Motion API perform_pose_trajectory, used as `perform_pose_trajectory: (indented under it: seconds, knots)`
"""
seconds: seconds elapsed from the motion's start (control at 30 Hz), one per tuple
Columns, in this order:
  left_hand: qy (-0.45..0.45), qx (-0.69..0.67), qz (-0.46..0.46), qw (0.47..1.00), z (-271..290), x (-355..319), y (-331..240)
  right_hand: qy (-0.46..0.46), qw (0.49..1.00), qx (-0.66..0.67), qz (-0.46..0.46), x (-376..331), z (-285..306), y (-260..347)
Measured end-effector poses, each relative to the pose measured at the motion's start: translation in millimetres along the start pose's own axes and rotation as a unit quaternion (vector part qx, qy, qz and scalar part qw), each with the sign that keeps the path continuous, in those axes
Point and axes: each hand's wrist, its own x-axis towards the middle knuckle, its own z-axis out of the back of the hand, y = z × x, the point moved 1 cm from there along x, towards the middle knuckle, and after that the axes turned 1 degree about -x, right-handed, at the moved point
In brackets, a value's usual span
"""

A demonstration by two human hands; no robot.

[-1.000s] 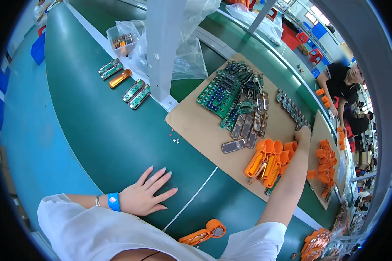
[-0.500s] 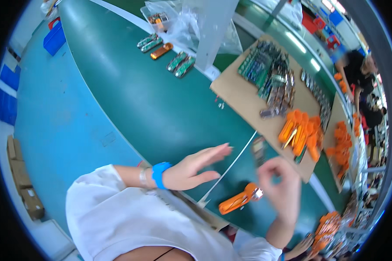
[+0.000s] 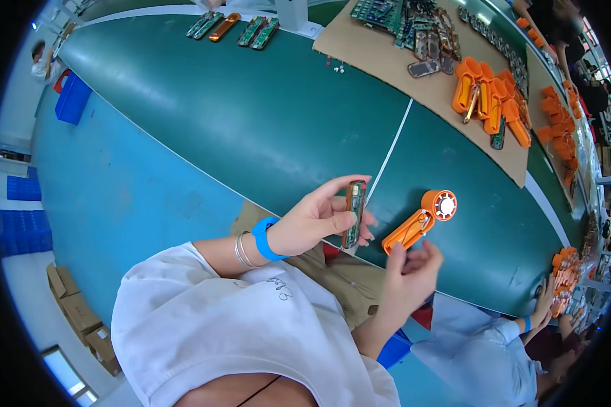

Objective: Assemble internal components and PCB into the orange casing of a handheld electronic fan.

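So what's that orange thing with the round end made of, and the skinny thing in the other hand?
The orange fan housing by the right hand looks like moulded plastic: even colour, smooth, slightly glossy. The narrow piece in the left hand looks like a circuit board, green with orange-brown patches and a metallic edge; too small to be sure.
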Motion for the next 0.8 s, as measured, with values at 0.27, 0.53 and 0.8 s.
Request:
perform_pose_trajectory:
  seconds: [0.27, 0.53, 0.8]
  knots:
    - [0.001, -0.064, 0.019, 0.998, -7.5, 4.3, 4.3, 0.054, 0.995, -0.046, 0.074, 2.5, -1.0, -25.9]
    - [0.016, -0.055, 0.086, 0.995, -13.5, 13.0, 3.3, 0.080, 0.973, 0.102, 0.191, 73.7, 41.6, -9.2]
    - [-0.005, -0.046, 0.098, 0.994, -13.5, 12.6, 2.0, 0.320, 0.922, 0.050, 0.212, 94.6, 35.0, 14.7]
